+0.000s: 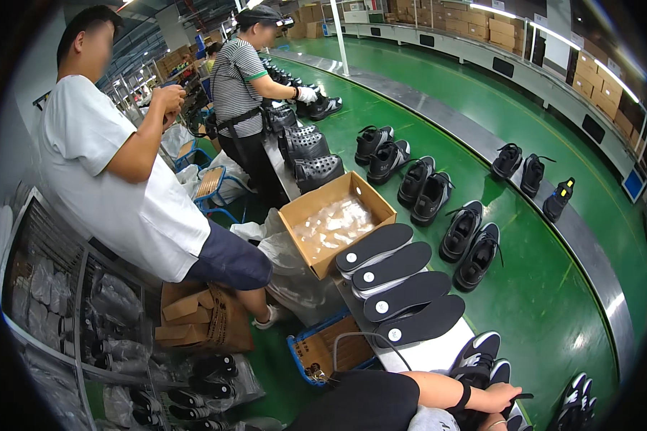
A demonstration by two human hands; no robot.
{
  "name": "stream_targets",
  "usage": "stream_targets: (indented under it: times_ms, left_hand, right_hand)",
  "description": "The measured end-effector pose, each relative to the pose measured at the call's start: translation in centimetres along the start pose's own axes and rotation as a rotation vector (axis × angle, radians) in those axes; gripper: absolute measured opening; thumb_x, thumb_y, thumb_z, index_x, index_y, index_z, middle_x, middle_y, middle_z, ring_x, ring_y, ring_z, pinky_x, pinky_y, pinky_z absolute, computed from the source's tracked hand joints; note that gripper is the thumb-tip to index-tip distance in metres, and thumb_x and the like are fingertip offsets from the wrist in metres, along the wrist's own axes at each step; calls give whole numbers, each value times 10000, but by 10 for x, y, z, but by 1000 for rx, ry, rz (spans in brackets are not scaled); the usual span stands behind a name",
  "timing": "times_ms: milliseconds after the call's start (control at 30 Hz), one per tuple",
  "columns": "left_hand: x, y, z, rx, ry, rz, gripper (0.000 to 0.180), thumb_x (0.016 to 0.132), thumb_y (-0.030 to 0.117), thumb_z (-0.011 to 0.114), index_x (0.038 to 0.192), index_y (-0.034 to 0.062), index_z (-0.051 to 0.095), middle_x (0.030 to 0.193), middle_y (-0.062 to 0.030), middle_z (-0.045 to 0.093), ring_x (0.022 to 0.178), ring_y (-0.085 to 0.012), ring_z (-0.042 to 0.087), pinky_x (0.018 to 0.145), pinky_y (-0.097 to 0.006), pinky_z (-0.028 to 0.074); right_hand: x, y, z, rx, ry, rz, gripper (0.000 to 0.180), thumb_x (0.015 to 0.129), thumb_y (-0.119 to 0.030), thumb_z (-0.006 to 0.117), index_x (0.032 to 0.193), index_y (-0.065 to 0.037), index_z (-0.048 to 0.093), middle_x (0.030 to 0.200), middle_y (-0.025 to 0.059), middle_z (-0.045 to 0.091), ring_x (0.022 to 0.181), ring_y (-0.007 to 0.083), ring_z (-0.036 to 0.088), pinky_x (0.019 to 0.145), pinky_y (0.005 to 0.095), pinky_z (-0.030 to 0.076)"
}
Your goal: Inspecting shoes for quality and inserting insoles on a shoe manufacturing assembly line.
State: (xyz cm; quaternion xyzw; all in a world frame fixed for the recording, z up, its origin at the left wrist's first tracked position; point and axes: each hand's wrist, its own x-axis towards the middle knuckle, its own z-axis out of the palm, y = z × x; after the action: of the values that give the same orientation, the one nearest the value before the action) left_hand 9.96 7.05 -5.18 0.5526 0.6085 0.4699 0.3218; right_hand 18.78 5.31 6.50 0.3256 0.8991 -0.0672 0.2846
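Note:
At the bottom right, my left hand (502, 396) is closed, with a black band round its wrist. A narrow black strip (525, 396) pokes out past its fingers; whether it is a lace or a tab of a shoe I cannot tell. Only a bit of my right hand (493, 424) shows just below, its fingers hidden at the picture's edge. Right beyond my hands sits a pair of black and white sneakers (476, 353), partly covered by my forearm. Black insoles (420, 320) with round white stickers lie in a row on the white ledge farther off.
An open cardboard box (305, 253) of small clear packets stands past the insoles. Pairs of sneakers (471, 244) line the green belt (546, 287). A person in white (122, 172) stands at left; a striped-shirt co-worker (233, 79) handles shoes beyond. Wire racks (86, 287) hold bagged shoes.

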Motion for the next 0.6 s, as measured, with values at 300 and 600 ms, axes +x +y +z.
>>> stream_targets:
  times_ms: [300, 600]
  left_hand:
    - [-4, 9, -7, 94, -6, 72, 197, 695, 84, 562, 843, 29, 444, 637, -170, 554, 653, -374, 548, 559, -467, 411]
    - [-14, 33, -68, 215, -153, -24, 187, 692, 155, 552, 814, 17, 584, 713, -190, 582, 692, -360, 580, 607, -436, 474]
  right_hand:
    - [21, 17, 23, -25, -87, -104, 407, 673, -305, 564, 996, -57, 540, 843, 142, 612, 671, 270, 601, 612, 427, 484]
    - [20, 20, 51, -90, -220, -233, 341, 725, -358, 474, 737, -63, 644, 778, 151, 623, 784, 296, 594, 874, 556, 288]
